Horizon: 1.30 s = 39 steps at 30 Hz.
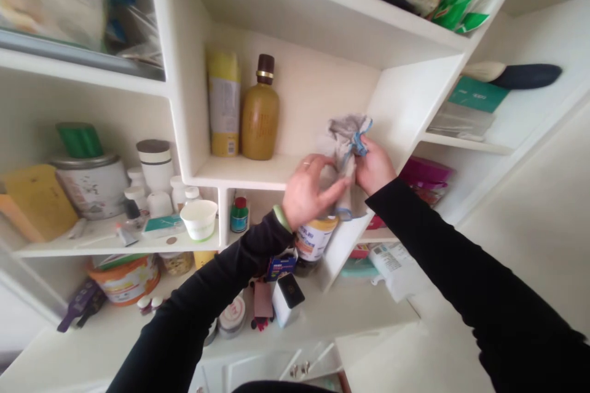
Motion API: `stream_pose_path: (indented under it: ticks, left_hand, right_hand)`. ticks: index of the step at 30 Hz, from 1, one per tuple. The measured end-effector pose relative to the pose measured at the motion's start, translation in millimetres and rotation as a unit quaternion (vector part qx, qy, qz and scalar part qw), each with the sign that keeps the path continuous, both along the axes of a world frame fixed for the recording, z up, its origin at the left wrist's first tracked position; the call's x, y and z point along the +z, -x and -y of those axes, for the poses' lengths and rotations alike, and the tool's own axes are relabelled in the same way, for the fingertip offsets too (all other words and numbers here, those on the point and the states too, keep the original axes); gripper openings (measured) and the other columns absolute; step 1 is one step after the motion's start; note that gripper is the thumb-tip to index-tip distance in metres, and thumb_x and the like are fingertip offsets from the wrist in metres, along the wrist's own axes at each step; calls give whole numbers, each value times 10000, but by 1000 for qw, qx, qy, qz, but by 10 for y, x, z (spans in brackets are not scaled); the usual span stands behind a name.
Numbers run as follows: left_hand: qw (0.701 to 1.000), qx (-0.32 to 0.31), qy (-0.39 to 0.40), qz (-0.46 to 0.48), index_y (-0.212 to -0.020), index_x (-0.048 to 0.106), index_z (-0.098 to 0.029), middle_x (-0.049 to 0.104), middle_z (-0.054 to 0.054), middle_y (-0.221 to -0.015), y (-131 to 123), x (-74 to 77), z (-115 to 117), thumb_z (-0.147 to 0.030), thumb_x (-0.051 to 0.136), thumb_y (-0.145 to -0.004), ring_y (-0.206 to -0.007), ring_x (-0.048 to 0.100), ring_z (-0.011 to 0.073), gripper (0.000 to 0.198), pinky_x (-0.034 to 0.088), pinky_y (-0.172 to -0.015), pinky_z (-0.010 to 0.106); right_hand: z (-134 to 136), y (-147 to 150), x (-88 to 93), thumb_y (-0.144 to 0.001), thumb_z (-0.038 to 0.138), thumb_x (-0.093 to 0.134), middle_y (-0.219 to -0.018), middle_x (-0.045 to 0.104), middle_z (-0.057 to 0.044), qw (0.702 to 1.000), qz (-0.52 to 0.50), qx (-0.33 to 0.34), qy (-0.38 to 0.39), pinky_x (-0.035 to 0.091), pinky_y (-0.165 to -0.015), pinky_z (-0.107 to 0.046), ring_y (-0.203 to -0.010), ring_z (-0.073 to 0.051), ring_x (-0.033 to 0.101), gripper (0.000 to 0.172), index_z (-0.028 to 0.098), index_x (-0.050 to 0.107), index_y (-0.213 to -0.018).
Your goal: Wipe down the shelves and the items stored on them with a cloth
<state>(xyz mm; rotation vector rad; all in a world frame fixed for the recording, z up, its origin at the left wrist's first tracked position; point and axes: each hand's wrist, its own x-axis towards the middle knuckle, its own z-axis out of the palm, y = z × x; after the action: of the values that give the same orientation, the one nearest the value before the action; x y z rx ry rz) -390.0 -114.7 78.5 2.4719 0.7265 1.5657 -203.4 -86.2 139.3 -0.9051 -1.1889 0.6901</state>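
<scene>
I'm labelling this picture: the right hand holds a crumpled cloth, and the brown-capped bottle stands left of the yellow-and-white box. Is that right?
Not quite: the head view shows the brown-capped bottle right of the yellow-and-white box. The right hand does hold a crumpled cloth.

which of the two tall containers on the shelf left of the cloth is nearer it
The dark-capped brown bottle: it stands between the yellow container and the cloth.
</scene>
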Motion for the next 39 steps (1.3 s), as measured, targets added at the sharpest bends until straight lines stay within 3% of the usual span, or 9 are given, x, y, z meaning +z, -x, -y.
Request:
stream_pose_path:
  ticks: [5, 10, 16, 18, 21, 25, 30, 35, 39]
  left_hand:
    - [997, 21, 61, -36, -1197, 647, -174, 756, 111, -1110, -119, 35, 27, -224, 660, -960, -1047, 729, 273, 242, 576, -949, 372]
    - [973, -54, 179, 138, -921, 552, -214, 642, -16, -828, 41, 210, -175, -90, 566, -879, -796, 623, 167, 131, 493, -750, 260]
    - [938, -80, 216, 260, -957, 584, -200, 610, -23, -841, 223, 586, -420, -18, 499, -806, -760, 561, 133, 251, 463, -776, 237]
    - [928, -79, 252, 261, -1026, 616, -198, 607, -24, -815, 254, 688, -533, -40, 492, -836, -701, 543, 136, 276, 468, -738, 243]
    - [938, -42, 221, 263, -1041, 630, -176, 651, 12, -878, 314, 759, -720, -46, 498, -863, -771, 599, 148, 257, 507, -798, 257]
    - [981, 45, 91, 165, -1084, 649, -176, 704, 100, -1116, 379, 676, -739, -36, 560, -847, -1094, 662, 239, 289, 521, -1043, 366]
    - [980, 93, -70, 158, -1069, 616, -228, 668, 111, -1219, 251, 401, -280, -137, 629, -927, -1164, 625, 277, 169, 508, -1061, 417]
    - [977, -16, -13, 213, -1124, 610, -238, 707, 68, -1087, -18, 246, 42, -333, 594, -1058, -958, 672, 203, 117, 538, -892, 333]
    - [962, -81, 76, 250, -1097, 668, -218, 726, 56, -1029, -219, 276, -39, -436, 743, -982, -890, 670, 190, 257, 531, -834, 305]
  right_hand:
    - [-150, -34, 54, -856, 690, 538, -1036, 781, -93, 998, -1, 0, -67, 627, -1059, -519, -1312, -301, 671, 412, 301, 653, -926]
    - [-72, -237, 95, -939, 642, 423, -1238, 784, -91, 997, 40, -28, -56, 596, -1094, -497, -1334, -281, 676, 443, 301, 672, -1073]
    - [211, -256, 58, -988, 723, 475, -1460, 717, -95, 940, 232, -249, -9, 460, -1262, -474, -1452, -287, 608, 569, 264, 684, -1251]
    - [313, -248, 106, -974, 806, 459, -1411, 753, -97, 936, 291, -199, 27, 456, -1271, -476, -1460, -304, 607, 644, 259, 726, -1187]
    - [461, -250, 196, -951, 804, 549, -1204, 839, -91, 939, 298, 0, 169, 564, -1162, -489, -1263, -312, 736, 605, 255, 777, -1063]
    - [545, -169, 234, -901, 454, 783, -1022, 864, -51, 964, 180, 97, 170, 584, -1140, -447, -1046, -253, 791, 232, 226, 785, -941]
    - [375, 163, 252, -979, 434, 682, -936, 842, -26, 990, -67, 108, 57, 625, -1080, -404, -1133, -237, 780, 184, 265, 734, -930]
    - [170, 486, 399, -1006, 517, 647, -734, 740, -3, 985, -139, 95, 17, 686, -928, -405, -1021, -243, 779, 323, 284, 604, -787]
    - [196, 523, 476, -1005, 577, 628, -758, 708, -18, 997, -44, 63, 1, 676, -864, -406, -949, -244, 748, 361, 267, 621, -821]
